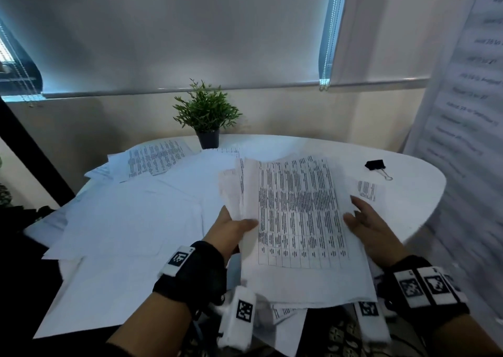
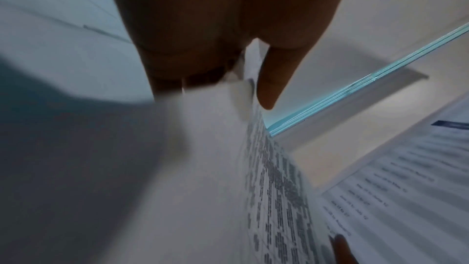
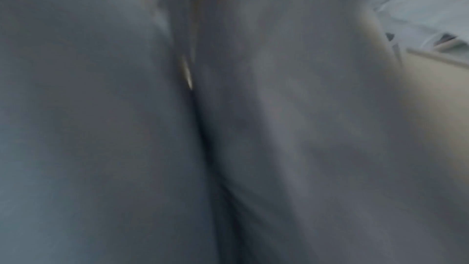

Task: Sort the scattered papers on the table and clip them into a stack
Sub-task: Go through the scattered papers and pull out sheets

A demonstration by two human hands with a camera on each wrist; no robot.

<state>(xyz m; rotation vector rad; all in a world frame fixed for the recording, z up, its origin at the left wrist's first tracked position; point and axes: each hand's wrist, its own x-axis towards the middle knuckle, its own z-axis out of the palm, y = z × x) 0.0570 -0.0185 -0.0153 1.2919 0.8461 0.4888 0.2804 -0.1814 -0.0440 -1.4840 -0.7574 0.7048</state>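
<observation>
A loose bundle of printed sheets (image 1: 299, 220), a table of dark text on top, is lifted above the white table (image 1: 408, 193). My left hand (image 1: 234, 226) grips its left edge, thumb on top; the left wrist view shows that thumb pressing the paper edge (image 2: 253, 91). My right hand (image 1: 364, 226) holds the right edge, thumb on the sheet and fingers hidden beneath. Several more sheets (image 1: 130, 215) lie scattered over the table's left half. A black binder clip (image 1: 377, 166) lies at the far right. The right wrist view is a grey blur.
A small potted plant (image 1: 206, 117) stands at the table's far edge by the wall. A small printed slip (image 1: 367, 190) lies right of the bundle. A large printed banner (image 1: 468, 98) hangs at the right. Window blinds cover the back wall.
</observation>
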